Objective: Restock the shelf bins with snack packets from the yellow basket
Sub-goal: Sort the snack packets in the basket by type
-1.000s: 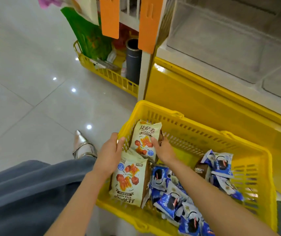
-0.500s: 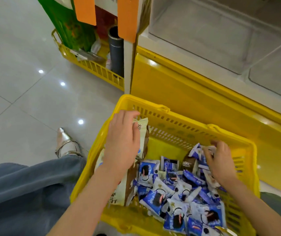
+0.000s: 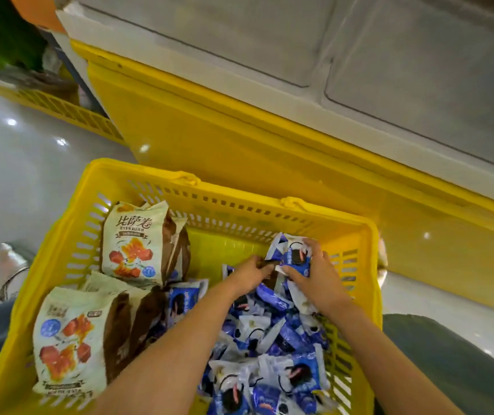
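Two hands (image 3: 250, 275) (image 3: 317, 283) on blue packet (image 3: 293, 256), left grip obscured, basket (image 3: 150, 172) cropped

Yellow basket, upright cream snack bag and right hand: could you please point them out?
yellow basket (image 3: 239, 194): head view, far rim.
cream snack bag (image 3: 132, 241): head view, printed front.
right hand (image 3: 317, 280): head view, back of hand.

Yellow slotted plastic basket (image 3: 239, 211) is looking smooth, semi-gloss. Small blue-and-white film packets (image 3: 287, 336) are gleaming. Pale tiled floor (image 3: 15, 181), left of frame, is reflecting light spots.
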Motion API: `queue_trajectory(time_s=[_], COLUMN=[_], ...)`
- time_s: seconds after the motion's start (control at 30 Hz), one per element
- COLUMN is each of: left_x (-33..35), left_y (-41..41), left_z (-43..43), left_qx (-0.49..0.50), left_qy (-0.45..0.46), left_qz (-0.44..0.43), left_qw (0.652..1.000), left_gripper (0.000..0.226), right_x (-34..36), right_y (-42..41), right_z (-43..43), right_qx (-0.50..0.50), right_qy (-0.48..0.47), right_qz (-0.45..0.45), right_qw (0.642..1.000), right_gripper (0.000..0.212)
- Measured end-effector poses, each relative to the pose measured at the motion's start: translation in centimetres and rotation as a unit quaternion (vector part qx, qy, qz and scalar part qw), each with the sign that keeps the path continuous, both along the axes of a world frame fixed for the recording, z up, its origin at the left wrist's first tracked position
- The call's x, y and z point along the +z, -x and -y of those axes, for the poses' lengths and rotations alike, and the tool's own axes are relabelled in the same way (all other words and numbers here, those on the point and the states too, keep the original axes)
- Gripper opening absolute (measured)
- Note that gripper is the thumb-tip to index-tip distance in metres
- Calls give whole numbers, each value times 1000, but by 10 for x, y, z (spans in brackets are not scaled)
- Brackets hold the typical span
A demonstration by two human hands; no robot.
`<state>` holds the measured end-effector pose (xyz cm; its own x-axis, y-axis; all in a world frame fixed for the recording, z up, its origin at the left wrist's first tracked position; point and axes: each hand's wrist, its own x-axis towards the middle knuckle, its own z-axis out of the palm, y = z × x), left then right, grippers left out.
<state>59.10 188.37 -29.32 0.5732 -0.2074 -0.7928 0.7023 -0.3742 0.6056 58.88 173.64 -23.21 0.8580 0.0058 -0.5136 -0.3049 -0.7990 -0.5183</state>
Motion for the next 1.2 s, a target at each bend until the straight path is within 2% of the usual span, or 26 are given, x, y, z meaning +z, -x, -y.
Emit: queue_trajectory(time_s=[0.13,0.2,0.33,0.47,0.63,0.73,0.8,0.87,1.0,1.03,1.1,1.13,1.17,1.2], left_x=[-7,-9,-9,-7,6,23,41,63,100,107,121,128,134,140], left_y=[-7,-8,-5,4,19,25,27,30,37,38,41,43,45,48], left_z=[8,9,10,-7,-27,-33,-40,-46,-62,-67,-77,-82,-87,-92], left_qx=[26,24,55,101,164,168,150,118,96,103,113,114,113,115], left_qy=[65,55,-43,-111,-123,-159,-177,-182,-173,-166,-146,-134,-115,-90], left_qz=[-114,-113,-34,43,61,132,198,248,304,311,321,323,322,317], left_qw=[991,992,997,988,977,964,953,944,932,930,929,930,933,937], left_gripper=[59,52,37,12,21,18,7,5,9,8,6,6,8,12], right_x=[0,0,-1,0,5,6,4,1,6,10,24,32,42,53], right_y=[-2,-2,0,0,2,4,7,8,0,-2,-2,0,1,3], right_z=[1,0,-4,-5,-5,-3,-2,-3,-10,-14,-27,-35,-43,-52], right_qx=[-27,-32,-57,-61,-63,-63,-44,-10,37,42,39,27,1,-33], right_qy=[-32,-25,-19,-6,-19,-6,7,13,69,79,48,1,-71,-160], right_qz=[-2,18,47,40,38,51,46,20,-90,-78,6,34,29,-15], right_qw=[999,999,997,997,997,997,998,1000,993,993,998,999,997,986], right_gripper=[71,68,65,64,63,64,65,65,64,61,51,48,48,51])
